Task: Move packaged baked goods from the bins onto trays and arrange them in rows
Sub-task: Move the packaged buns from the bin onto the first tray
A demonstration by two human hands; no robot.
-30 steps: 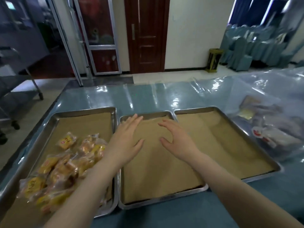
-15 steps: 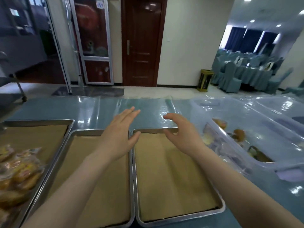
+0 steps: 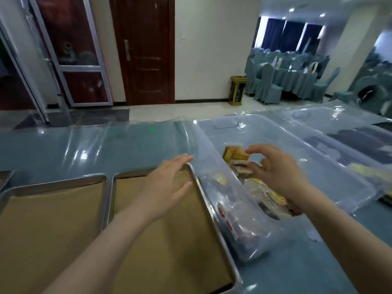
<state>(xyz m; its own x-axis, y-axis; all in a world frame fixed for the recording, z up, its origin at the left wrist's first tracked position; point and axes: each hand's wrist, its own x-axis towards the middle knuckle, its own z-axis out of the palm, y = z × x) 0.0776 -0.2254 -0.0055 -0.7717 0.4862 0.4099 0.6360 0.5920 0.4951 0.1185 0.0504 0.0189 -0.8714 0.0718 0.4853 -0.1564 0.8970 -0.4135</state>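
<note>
A clear plastic bin (image 3: 331, 172) stands to the right of two paper-lined metal trays. Packaged baked goods (image 3: 236, 154) in yellow and clear wrappers lie along its near side. My right hand (image 3: 275, 172) hovers over them inside the bin, fingers spread and curled, with nothing gripped. My left hand (image 3: 167, 185) is open, palm down, above the far right corner of the right tray (image 3: 214, 219). The left tray (image 3: 53, 230) shows only bare brown paper.
A second clear bin (image 3: 350, 128) with dark contents sits further right. The table (image 3: 84, 145) has a glossy plastic-covered teal top. Beyond it are a brown door, a glass door and covered chairs.
The view has swung right, so the tray with the piled packages has left the frame. My right hand moved from above the tray into the bin; the left hand followed to the tray's right corner.
</note>
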